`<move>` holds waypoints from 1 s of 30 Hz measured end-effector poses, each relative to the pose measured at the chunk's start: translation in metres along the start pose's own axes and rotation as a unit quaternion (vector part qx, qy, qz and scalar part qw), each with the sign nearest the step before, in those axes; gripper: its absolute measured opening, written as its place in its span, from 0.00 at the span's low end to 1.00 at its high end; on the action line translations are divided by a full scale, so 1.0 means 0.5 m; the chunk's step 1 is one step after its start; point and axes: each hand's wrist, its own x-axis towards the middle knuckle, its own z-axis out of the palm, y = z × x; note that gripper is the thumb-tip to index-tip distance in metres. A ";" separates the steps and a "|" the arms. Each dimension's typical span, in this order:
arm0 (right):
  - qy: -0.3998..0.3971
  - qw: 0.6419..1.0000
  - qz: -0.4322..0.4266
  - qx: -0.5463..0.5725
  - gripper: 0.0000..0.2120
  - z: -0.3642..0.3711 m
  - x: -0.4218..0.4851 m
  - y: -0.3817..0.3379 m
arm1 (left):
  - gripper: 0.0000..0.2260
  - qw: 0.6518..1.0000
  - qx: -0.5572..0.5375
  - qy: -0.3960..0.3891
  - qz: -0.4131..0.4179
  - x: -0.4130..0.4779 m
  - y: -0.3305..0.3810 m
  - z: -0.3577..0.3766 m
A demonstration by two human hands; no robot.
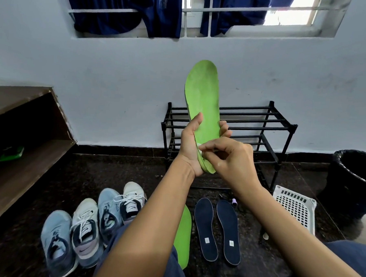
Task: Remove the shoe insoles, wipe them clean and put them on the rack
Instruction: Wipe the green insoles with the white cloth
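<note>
My left hand (190, 147) grips a green insole (203, 97) near its heel and holds it upright in front of the black rack (270, 121). My right hand (227, 155) pinches a small white piece, hard to identify, against the insole's heel end. A second green insole (184, 236) lies on the floor beside my knee. Two dark blue insoles (205, 226) (229, 229) lie side by side on the floor to its right. Several sneakers (84, 228) stand in a row at lower left.
A white perforated basket (295, 207) lies right of the rack, with a black bin (353, 179) behind it. A wooden shelf unit (24, 151) at left holds a green item (11, 153). Dark blue clothes (129, 10) hang at the window.
</note>
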 end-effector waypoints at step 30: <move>-0.062 0.997 0.030 0.029 0.08 0.028 -0.023 -0.012 | 0.30 0.996 -0.044 -0.059 0.052 0.000 0.048 -0.044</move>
